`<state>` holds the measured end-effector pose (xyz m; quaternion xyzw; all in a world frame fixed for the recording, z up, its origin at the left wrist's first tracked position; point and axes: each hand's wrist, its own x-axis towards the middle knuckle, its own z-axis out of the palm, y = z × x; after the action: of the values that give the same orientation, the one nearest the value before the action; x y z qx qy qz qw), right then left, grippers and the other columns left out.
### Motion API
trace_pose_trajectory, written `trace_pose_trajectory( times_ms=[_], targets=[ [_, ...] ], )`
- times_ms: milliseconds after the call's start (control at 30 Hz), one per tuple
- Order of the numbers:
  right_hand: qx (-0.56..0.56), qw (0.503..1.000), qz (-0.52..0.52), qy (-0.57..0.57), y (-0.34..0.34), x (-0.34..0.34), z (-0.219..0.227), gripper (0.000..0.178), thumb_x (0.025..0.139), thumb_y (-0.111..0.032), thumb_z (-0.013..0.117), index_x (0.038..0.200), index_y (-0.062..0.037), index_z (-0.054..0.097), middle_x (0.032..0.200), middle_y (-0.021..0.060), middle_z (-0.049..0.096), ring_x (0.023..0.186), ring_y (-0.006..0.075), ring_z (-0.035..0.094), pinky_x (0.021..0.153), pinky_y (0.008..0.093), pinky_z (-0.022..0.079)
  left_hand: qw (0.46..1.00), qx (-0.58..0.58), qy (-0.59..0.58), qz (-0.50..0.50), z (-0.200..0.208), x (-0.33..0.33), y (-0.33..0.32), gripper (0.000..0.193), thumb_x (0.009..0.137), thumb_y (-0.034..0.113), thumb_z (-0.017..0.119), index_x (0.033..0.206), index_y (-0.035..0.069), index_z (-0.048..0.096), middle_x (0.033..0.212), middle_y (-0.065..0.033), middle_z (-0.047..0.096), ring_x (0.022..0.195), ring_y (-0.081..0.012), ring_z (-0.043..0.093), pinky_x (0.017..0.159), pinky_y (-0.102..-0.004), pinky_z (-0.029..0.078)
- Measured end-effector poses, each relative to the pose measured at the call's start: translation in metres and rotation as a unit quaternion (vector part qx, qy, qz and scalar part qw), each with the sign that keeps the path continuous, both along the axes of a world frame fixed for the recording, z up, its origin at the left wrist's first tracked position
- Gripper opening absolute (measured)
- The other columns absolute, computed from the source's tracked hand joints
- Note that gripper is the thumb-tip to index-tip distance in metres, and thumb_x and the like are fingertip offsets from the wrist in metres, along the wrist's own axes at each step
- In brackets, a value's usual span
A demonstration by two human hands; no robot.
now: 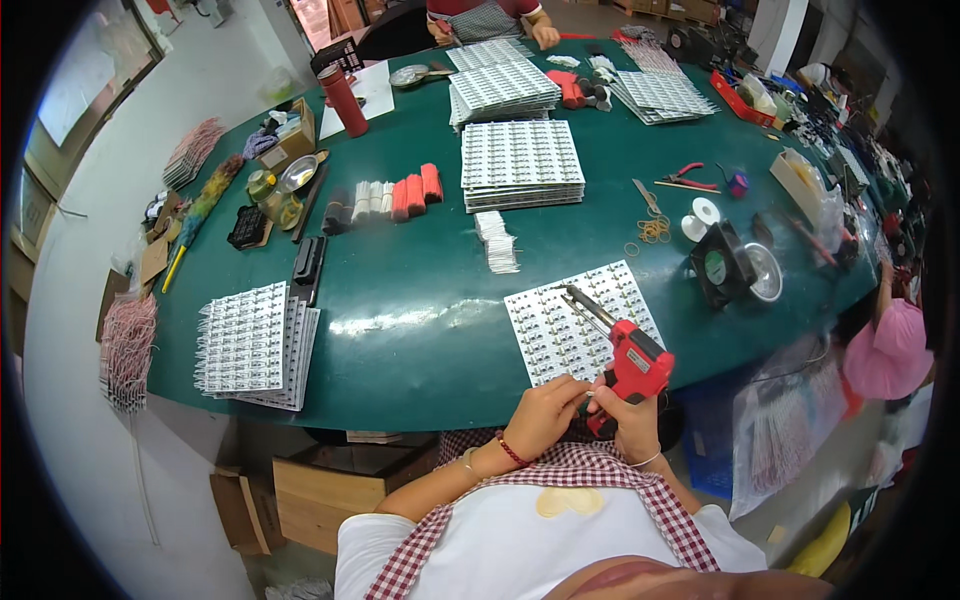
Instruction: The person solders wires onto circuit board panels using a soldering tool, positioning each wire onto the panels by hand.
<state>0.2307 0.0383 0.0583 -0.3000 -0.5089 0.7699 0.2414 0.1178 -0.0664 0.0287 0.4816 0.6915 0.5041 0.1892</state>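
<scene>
My right hand (632, 425) is wrapped round the grip of a red and black soldering gun (645, 362). The gun's long metal tip points up and left, over a white panel of small circuit boards (545, 335) lying at the table's near edge. Beside the gun's grip, my left hand (548, 410) has its fingers pinched together, touching or nearly touching the right hand's fingers. A small pale bit shows between the two hands, too small to name. Ahead of the panel lies a bundle of short white wires (497, 242).
Stacks of board panels stand on the green table (400, 290): one at the left (245, 340), one in the middle (522, 160). A black fan (722, 262), a wire spool (700, 217) and red-handled pliers (692, 178) lie right. Across the table sits another person (487, 18).
</scene>
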Motion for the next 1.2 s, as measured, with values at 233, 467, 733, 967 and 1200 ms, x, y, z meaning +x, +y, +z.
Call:
trace_pose_trajectory(
  times_ms=[233,467,733,967,1200],
  targets=[
    [-0.005,1.000,-0.020,0.013,0.000,0.003,-0.002,0.038,0.080,0.005,0.064,0.113,-0.0003,0.047,0.090,0.0095,0.061,0.069,0.0160,0.062,0.063,0.0268,0.052,1.000,0.013,-0.017,-0.010,0.006,0.002,0.005,0.030,0.090,0.001,0.054,0.117,0.007,0.064,0.081,-0.0102,0.062,0.065,-0.0182,0.064,0.060,-0.0309,0.052],
    [-0.029,0.998,0.024,0.046,0.004,0.006,-0.005,0.040,0.085,0.001,0.064,0.120,0.0018,0.045,0.092,0.0089,0.063,0.074,0.0156,0.064,0.068,0.0281,0.053,0.999,0.023,0.028,0.011,0.005,0.004,0.005,0.020,0.084,-0.004,0.056,0.102,0.002,0.063,0.082,-0.0114,0.060,0.072,-0.0248,0.064,0.063,-0.0338,0.052],
    [-0.044,0.999,-0.010,0.031,0.007,0.007,-0.010,0.040,0.082,0.005,0.063,0.118,-0.0001,0.046,0.091,0.0088,0.061,0.071,0.0147,0.062,0.061,0.0250,0.052,0.999,0.004,-0.047,-0.020,0.010,0.003,0.006,0.022,0.081,-0.007,0.056,0.100,0.001,0.063,0.083,-0.0107,0.060,0.072,-0.0243,0.062,0.063,-0.0315,0.051],
    [-0.048,0.997,-0.024,0.052,0.010,0.010,-0.007,0.038,0.084,0.001,0.064,0.117,0.0000,0.046,0.091,0.0082,0.060,0.071,0.0152,0.062,0.066,0.0281,0.053,1.000,0.016,0.000,0.013,0.008,0.005,0.012,0.018,0.083,-0.006,0.058,0.099,0.001,0.063,0.084,-0.0092,0.061,0.069,-0.0204,0.063,0.062,-0.0299,0.051],
    [-0.068,0.996,-0.016,0.047,0.023,0.020,-0.014,0.039,0.085,0.002,0.062,0.119,0.0005,0.044,0.091,0.0087,0.060,0.077,0.0166,0.062,0.071,0.0295,0.052,0.998,-0.043,-0.044,-0.025,0.010,0.009,0.022,0.016,0.086,-0.002,0.060,0.100,0.001,0.065,0.083,-0.0089,0.063,0.067,-0.0168,0.064,0.060,-0.0279,0.052]
  ],
)
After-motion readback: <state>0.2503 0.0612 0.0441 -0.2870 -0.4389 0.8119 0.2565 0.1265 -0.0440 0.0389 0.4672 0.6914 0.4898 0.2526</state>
